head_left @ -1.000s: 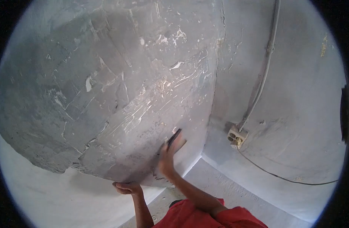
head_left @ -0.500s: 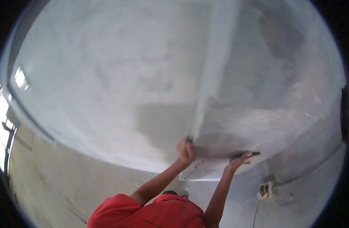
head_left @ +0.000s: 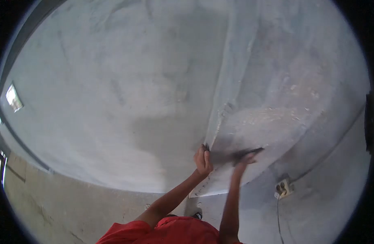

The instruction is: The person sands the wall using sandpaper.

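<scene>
Against the plastered wall, my left hand is closed at a pale vertical strip. A small dark thing sticks out at its fingertips; its kind is hidden. To the right, my right hand grips a dark, flat trowel held nearly level, close to the wall surface. Motion smears this hand and the tool. Around the trowel, the wall has a rough, lighter patch with small raised bits. Below my hands lies the wall's bottom edge, with dark marks near it.
An electrical socket box is at the lower right, with a cable hanging from it. Grey floor spreads below the wall. A foot shows beneath my red shirt. A bright opening is at the far left.
My right hand and the trowel have moved up and left, nearer my left hand. My left hand stays near the strip, slightly lower. The view has shifted a little.
</scene>
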`<action>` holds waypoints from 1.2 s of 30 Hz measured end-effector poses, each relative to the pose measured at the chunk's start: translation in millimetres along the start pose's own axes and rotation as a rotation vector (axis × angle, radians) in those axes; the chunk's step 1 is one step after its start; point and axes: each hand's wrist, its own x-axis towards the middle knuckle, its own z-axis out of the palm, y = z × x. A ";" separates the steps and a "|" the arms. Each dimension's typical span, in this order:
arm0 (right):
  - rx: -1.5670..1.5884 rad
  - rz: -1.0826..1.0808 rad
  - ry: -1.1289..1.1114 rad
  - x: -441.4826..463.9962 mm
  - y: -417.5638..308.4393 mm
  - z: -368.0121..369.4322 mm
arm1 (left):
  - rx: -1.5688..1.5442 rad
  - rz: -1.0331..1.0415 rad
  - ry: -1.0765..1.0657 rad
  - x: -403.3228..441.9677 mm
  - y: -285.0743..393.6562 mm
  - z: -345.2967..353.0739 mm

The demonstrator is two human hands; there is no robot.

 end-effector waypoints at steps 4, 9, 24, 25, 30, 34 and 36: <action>-0.078 0.258 -0.081 -79.2 -47.2 12.6 | 0.054 -0.105 -0.282 7.9 7.3 -21.5; 0.101 0.276 0.109 -133.3 -25.7 -34.0 | -0.080 -0.133 -0.483 7.4 27.5 -57.8; 0.297 0.491 0.606 -273.3 -82.4 -142.4 | -0.404 -0.783 -0.547 -88.3 21.2 -141.1; 0.309 0.501 0.625 -275.2 -82.5 -139.7 | -0.409 -0.795 -0.536 -86.2 17.0 -139.8; 0.279 0.522 0.597 -267.8 -78.4 -129.3 | -0.375 -0.795 -0.527 -66.3 11.8 -132.1; 0.439 0.493 0.490 -230.9 -86.7 -109.4 | -0.385 -0.770 -0.519 -52.7 8.8 -130.0; 0.570 0.496 0.473 -211.9 -87.5 -89.5 | -0.374 -0.734 -0.523 -43.6 10.4 -130.9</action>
